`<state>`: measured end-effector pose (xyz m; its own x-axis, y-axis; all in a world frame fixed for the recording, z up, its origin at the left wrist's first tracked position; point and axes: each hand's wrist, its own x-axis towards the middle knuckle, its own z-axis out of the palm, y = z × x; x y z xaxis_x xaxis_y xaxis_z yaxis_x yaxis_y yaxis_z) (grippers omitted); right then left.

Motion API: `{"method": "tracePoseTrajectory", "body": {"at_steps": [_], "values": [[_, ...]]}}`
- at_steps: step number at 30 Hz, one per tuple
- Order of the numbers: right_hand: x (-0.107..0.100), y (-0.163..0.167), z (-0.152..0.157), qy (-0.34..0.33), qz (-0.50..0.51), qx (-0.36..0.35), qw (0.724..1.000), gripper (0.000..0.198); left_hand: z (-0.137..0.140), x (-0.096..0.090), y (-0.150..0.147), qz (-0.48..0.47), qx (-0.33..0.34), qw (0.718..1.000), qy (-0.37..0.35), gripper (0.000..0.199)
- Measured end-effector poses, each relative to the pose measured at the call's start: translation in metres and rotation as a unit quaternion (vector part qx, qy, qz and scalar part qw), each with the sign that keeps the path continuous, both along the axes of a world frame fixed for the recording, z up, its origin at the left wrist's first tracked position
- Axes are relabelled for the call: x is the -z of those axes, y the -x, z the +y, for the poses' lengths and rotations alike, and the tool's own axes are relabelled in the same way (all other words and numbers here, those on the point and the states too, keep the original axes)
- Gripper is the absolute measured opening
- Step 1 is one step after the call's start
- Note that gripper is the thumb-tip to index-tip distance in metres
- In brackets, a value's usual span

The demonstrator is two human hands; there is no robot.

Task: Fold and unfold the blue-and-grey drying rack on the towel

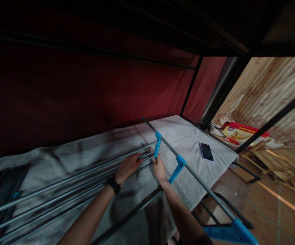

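left hand curls loosely over the bundled metal rods to steady them while right hand fingers pinch a rod end at the blue connector, seating it.

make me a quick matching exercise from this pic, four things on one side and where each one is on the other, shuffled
Things:
1. smartphone
2. left hand
3. right hand
4. red and yellow box

Places:
A. on the floor beyond the bed's far end
B. resting on the bundle of grey metal rods
C. lying flat on the grey blanket, apart from both hands
D. at the foot of the upper blue plastic connector

Pairs: 1-C, 2-B, 3-D, 4-A
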<state>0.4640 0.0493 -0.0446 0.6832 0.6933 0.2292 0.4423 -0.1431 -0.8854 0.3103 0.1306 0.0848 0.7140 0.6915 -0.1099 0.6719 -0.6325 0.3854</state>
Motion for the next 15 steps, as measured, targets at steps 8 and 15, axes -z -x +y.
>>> {"method": "tracePoseTrajectory", "body": {"at_steps": [8, 15], "values": [[0.001, 0.000, 0.001, -0.002, 0.002, -0.009, 1.000, 0.032, -0.004, 0.003, -0.003, -0.026, 0.013, 0.998, -0.062, 0.042], [0.002, 0.002, 0.001, 0.005, 0.003, -0.005, 1.000, 0.030, -0.005, -0.007, -0.022, -0.051, 0.054, 0.996, -0.042, 0.045]]}}
